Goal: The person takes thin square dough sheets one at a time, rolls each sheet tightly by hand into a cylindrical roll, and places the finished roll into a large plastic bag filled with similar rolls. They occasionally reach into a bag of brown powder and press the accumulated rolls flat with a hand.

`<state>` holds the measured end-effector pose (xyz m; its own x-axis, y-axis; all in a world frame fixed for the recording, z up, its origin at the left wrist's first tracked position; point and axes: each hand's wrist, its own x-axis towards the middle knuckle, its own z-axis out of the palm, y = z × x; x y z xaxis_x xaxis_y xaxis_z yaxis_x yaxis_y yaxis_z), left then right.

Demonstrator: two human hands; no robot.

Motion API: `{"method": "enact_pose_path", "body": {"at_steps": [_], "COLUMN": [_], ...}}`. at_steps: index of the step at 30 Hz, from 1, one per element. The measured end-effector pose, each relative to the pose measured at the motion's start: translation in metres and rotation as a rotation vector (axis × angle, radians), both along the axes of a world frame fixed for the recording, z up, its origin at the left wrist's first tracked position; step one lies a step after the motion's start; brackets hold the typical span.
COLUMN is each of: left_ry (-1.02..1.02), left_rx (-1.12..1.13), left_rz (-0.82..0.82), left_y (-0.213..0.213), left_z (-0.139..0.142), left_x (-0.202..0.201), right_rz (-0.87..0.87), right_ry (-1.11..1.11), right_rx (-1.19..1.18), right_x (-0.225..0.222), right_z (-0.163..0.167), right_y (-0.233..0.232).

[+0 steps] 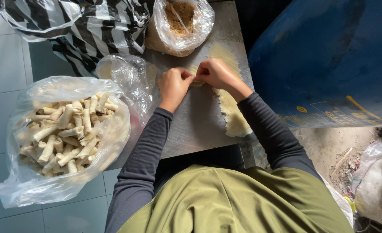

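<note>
My left hand [173,84] and my right hand [216,74] meet at the middle of a grey metal board [199,121]. Both pinch a small pale pastry roll [195,80] between their fingertips. Thin pale wrapper sheets [232,116] lie in a strip on the board under and behind my right hand. A clear plastic bag of brown crumbly filling [180,17] stands open at the far end of the board. To the left, on the tiled floor, a large clear bag [66,129] holds several finished rolls.
A crumpled clear bag [128,77] lies at the board's left edge. A black-and-white striped bag [83,26] sits at the far left. A blue barrel [329,56] stands on the right, with white sacks [378,185] and litter on the ground beside it.
</note>
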<state>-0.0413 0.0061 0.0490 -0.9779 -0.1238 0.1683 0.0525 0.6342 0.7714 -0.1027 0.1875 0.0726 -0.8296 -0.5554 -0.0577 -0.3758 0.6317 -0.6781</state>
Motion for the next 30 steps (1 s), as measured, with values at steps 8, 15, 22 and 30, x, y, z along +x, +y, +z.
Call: {"method": "enact_pose_path", "body": {"at_steps": [8, 15, 22, 30], "left_ry": [0.388, 0.269, 0.138, 0.209], "left_rx": [-0.303, -0.277, -0.146, -0.283], "left_rz": [-0.146, 0.011, 0.081, 0.059], "left_y": [-0.005, 0.005, 0.005, 0.008], "left_z": [-0.020, -0.015, -0.011, -0.022], "left_x": [0.011, 0.009, -0.001, 0.009], "right_rz": [0.248, 0.016, -0.015, 0.052], "right_ry": [0.235, 0.343, 0.267, 0.436], "right_rx": [-0.088, -0.038, 0.042, 0.024], "right_x": [0.012, 0.016, -0.007, 0.011], "right_z": [-0.005, -0.022, -0.013, -0.023], "right_y": [0.013, 0.004, 0.001, 0.012]}}
